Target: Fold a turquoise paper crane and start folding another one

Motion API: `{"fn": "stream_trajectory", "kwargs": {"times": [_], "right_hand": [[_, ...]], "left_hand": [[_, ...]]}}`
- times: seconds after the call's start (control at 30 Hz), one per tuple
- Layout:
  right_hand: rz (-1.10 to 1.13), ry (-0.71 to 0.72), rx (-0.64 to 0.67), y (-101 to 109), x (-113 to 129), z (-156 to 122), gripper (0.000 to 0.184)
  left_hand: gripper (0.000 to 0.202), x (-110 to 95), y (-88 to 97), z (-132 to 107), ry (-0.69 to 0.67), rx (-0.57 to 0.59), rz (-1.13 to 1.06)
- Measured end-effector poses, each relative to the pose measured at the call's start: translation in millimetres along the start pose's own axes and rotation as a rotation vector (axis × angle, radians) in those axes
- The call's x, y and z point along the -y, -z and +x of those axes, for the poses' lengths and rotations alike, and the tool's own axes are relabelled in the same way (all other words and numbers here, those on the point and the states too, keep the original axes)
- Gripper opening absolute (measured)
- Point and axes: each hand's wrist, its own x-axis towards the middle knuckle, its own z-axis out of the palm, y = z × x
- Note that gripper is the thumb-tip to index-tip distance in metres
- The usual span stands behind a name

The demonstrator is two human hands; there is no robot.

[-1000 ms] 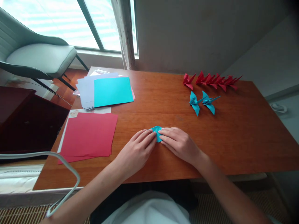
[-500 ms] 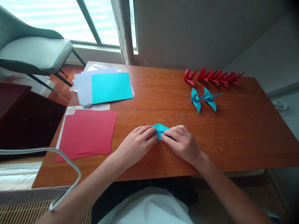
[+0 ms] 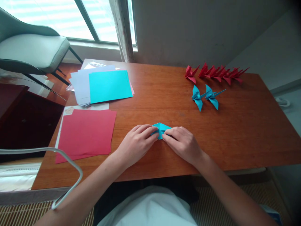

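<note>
A: What's being held?
B: A small folded blue paper [image 3: 161,126], at the near middle of the table [image 3: 152,103]. Its far edge rises to a blunt point, and a fold line runs across it.
A: How's the grip?
B: The left hand [image 3: 139,141] has its fingers closed on the left end, the right hand [image 3: 184,142] on the right end. I can't tell how firmly. The fingertips of the two hands are slightly apart, so the middle shows between them, but both ends are covered.
A: What lies to the left?
B: Red sheets [image 3: 87,133] in a loose stack, edges out of line, with a white sheet [image 3: 101,107] partly showing from under them. Farther off, blue sheets [image 3: 111,86] rest on a fanned pile of pale sheets [image 3: 78,86], near the far left corner.
A: And to the right?
B: Two blue cranes [image 3: 198,99], close together and well clear of both hands. Just behind them are red cranes [image 3: 213,72]: a tight row, plus one sitting a little apart at its left end.
A: Past the table?
B: A pale chair [image 3: 35,47] by the bright window [image 3: 54,18], and a curtain [image 3: 122,29]. A white cable [image 3: 68,158] bends past the near left corner.
</note>
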Motion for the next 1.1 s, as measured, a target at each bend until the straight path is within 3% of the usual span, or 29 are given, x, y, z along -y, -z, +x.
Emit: {"fn": "stream_trajectory", "kwargs": {"times": [0.3, 0.43, 0.73, 1.1], "right_hand": [[0.008, -0.053, 0.016, 1.9, 5.1, 4.5, 0.018], [0.072, -0.164, 0.019, 2.9, 11.6, 7.3, 0.018], [0.176, -0.5, 0.062, 2.3, 31.0, 14.0, 0.017], [0.17, -0.73, 0.053, -1.2, 39.3, 22.3, 0.012]], "left_hand": [[0.015, -0.8, -0.5, 0.4, 0.005, -0.006, 0.004], [0.017, -5.6, -1.2, 1.9, 0.057, 0.004, -0.028], [0.02, -19.0, -0.7, 13.1, 0.314, 0.068, -0.234], [0.017, -25.1, -6.2, 15.7, 0.409, -0.054, -0.331]]}}
